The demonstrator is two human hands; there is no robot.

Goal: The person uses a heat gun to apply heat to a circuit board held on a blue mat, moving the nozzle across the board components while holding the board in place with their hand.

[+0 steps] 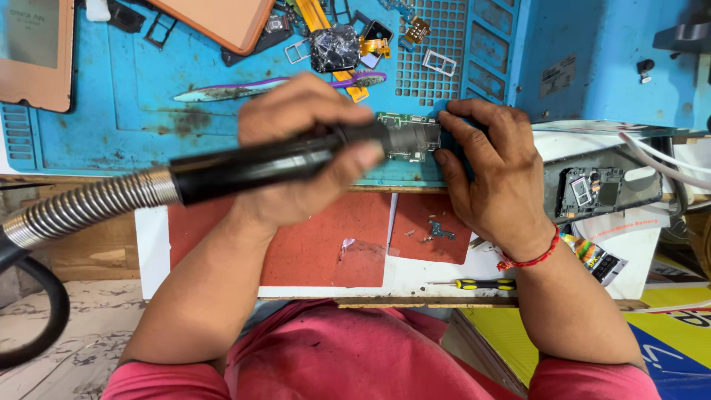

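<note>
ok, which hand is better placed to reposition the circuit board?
Right, probably. The right hand already has fingertips on the circuit board edge; the left hand is full, wrapped around the black hot-air wand.

The left hand (307,152) was curled in a closed grip, knuckles up, forearm angling in from below. The right hand (489,174) lay just beside that grip, fingers (463,111) bent and pressing down, wrist bent inward.
</note>
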